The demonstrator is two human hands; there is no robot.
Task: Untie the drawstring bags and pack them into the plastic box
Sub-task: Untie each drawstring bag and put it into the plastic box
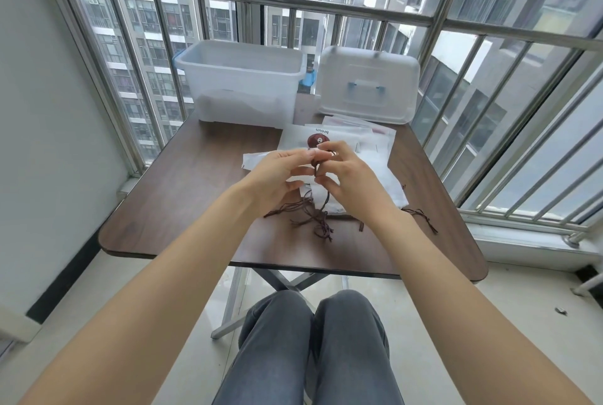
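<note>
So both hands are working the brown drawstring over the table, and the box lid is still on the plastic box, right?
Not quite. The head view shows the lid off, beside the open plastic box. The rest holds: left hand and right hand both work the brown drawstring over the table.

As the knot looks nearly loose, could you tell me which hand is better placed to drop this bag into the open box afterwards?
Probably the left hand: the open plastic box stands at the table's far left, on its side. The right hand, also pinching the brown drawstring, sits nearer the lid.
</note>
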